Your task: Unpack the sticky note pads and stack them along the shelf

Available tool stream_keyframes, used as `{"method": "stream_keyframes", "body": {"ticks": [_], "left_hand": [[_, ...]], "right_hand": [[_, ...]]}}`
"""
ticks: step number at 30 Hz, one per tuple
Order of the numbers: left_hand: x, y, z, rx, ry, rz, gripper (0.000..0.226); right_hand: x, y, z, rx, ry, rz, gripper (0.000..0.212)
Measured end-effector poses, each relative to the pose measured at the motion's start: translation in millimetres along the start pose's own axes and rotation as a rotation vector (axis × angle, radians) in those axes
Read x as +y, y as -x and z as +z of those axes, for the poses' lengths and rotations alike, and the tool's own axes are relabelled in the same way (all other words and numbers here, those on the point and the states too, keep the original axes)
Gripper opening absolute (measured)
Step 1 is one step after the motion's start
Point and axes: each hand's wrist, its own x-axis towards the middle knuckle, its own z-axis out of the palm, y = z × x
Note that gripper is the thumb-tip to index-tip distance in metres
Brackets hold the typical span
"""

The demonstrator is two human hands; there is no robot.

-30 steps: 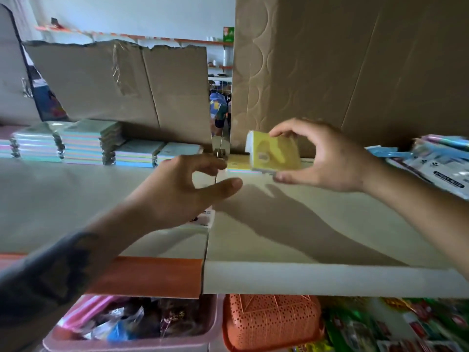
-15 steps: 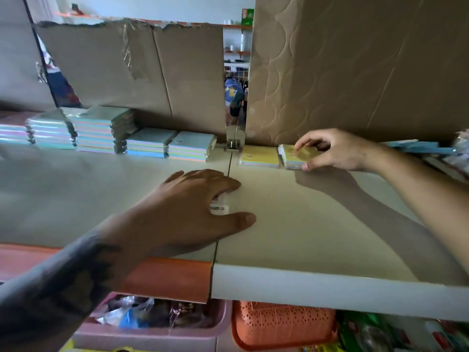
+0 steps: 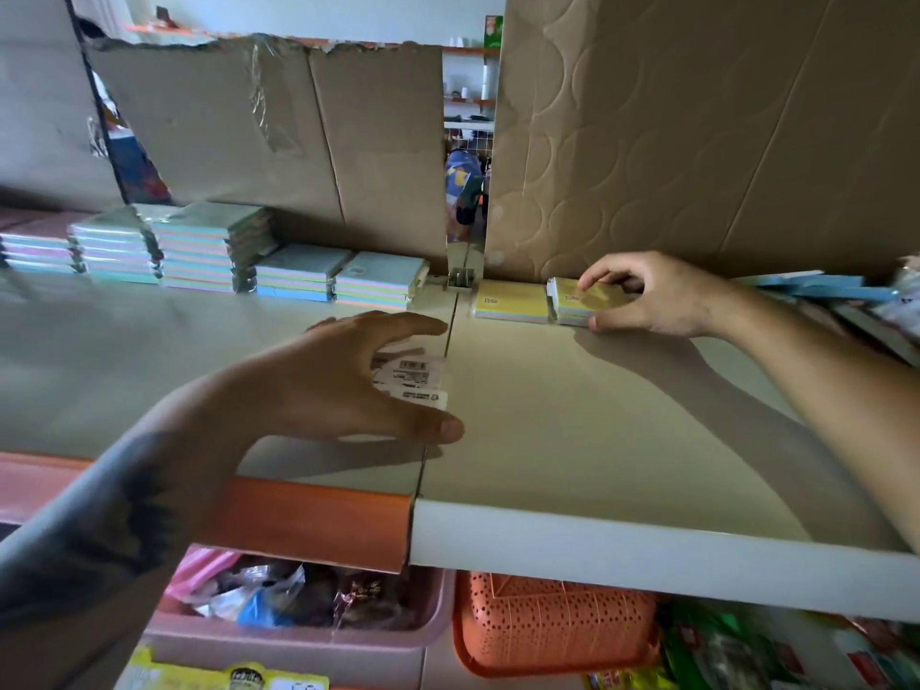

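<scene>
- Head view, far left along the shelf [image 3: 622, 440]: stacks of pastel sticky note pads [image 3: 209, 246] already ranged against the cardboard backing [image 3: 279, 136], tallest at left, stepping down to two low piles near the metal divider bracket [image 3: 460, 278].
- Left hand [image 3: 338, 385], at the seam between the two boards: fingers spread and curved over a pad in wrapper [image 3: 410, 378] with a barcode label showing; thumb low toward the shelf's front edge, fingertips just past the pad's far edge. Looks like a loose grasp round it, not a firm pinch; forearm reaching in from the lower left.
- Right of the bracket: single yellow pad [image 3: 510, 301] lying flat at the back.
- Right hand [image 3: 657, 296]: pinching a second yellow pad [image 3: 585, 301], fingers on top, thumb at the near edge, pad touching its neighbour.
- To place well, probably: push flush to the neighbour and square to the backing before letting go.
- Far right: blue-edged packets [image 3: 816, 288], lying slanted.
</scene>
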Motion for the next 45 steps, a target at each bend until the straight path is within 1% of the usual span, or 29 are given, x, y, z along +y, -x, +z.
{"method": "stream_keyframes", "body": {"ticks": [2,4,5,8,11,13,16,17,19,21,22,25,26,27,29,31,32,34,35,37,38,40,41,42,44,45], "left_hand": [[-10.3,1.9,-4.2,-0.062,0.074,0.025,0.110],[-21.3,1.8,-5.5,-0.078,0.048,0.069,0.104],[-25.6,1.1,-5.7,-0.071,0.031,0.078,0.101],[-33.9,-1.3,-8.6,-0.030,0.016,0.096,0.093],[-28.9,1.1,-10.5,0.019,0.056,0.138,0.081],[-20.1,3.5,-10.3,0.045,0.157,0.131,0.079],[-6.6,5.3,-12.5,0.055,0.416,0.094,0.072],[-2.4,6.0,-13.1,0.053,0.490,0.092,0.067],[4.0,8.3,-13.6,0.079,0.558,0.096,0.058],[6.2,8.9,-13.2,0.126,0.576,0.091,0.052],[6.3,8.8,-12.8,0.140,0.596,0.092,0.053],[3.7,5.4,-11.8,0.185,0.623,0.136,0.067],[3.0,3.5,-10.9,0.214,0.629,0.165,0.068],[3.0,1.7,-9.7,0.244,0.645,0.186,0.065],[4.2,-1.3,-7.6,0.302,0.672,0.198,0.051],[5.4,-3.9,-6.5,0.337,0.680,0.197,0.043],[6.2,-4.1,-6.0,0.350,0.685,0.190,0.038],[5.3,-4.7,-6.0,0.365,0.696,0.170,0.031],[5.2,-5.4,-5.5,0.366,0.709,0.160,0.030],[6.1,-8.0,-3.9,0.373,0.713,0.125,0.037],[8.8,-8.8,-3.1,0.368,0.716,0.108,0.044],[14.8,-9.4,-0.8,0.353,0.743,0.078,0.052],[16.3,-10.2,0.8,0.340,0.753,0.063,0.051],[17.6,-11.0,2.6,0.322,0.761,0.057,0.047],[16.4,-12.2,4.6,0.283,0.779,0.062,0.029],[16.5,-12.9,5.2,0.267,0.784,0.067,0.025]], "right_hand": [[-7.6,4.9,-1.4,0.008,0.069,-0.012,0.051],[-18.1,10.0,-2.7,0.066,0.184,-0.085,0.064],[-25.5,13.7,-2.8,0.100,0.215,-0.128,0.065],[-51.6,25.3,2.6,0.163,0.210,-0.289,0.057],[-79.1,39.6,16.9,0.143,0.143,-0.469,0.051],[-94.8,50.1,26.1,0.093,0.100,-0.555,0.050],[-110.2,59.6,38.6,0.048,0.077,-0.649,0.054],[-112.1,59.9,42.6,0.064,0.068,-0.673,0.052],[-114.4,58.0,49.8,0.127,0.018,-0.713,0.040],[-114.0,54.9,52.6,0.163,-0.080,-0.688,0.025],[-111.7,52.7,52.8,0.157,-0.136,-0.651,0.019],[-103.6,44.9,51.1,0.060,-0.342,-0.543,0.011],[-101.3,43.1,50.5,0.023,-0.430,-0.523,0.006],[-99.5,41.7,49.9,-0.005,-0.505,-0.499,0.005],[-96.0,39.1,47.5,-0.048,-0.605,-0.447,0.017],[-95.2,37.7,46.8,-0.071,-0.638,-0.413,0.021],[-95.4,37.4,47.4,-0.056,-0.636,-0.402,0.026],[-96.1,39.6,48.2,0.032,-0.574,-0.398,0.044],[-97.1,42.7,48.3,0.095,-0.502,-0.415,0.054],[-99.1,51.4,48.2,0.230,-0.277,-0.512,0.073],[-99.9,55.3,48.2,0.277,-0.171,-0.570,0.079],[-100.0,57.5,49.7,0.311,-0.026,-0.629,0.085],[-100.4,56.7,50.8,0.319,0.025,-0.630,0.085],[-100.4,55.7,52.4,0.330,0.075,-0.629,0.084],[-102.0,55.1,54.4,0.350,0.158,-0.639,0.082],[-102.9,55.6,54.1,0.354,0.184,-0.647,0.080]]}}
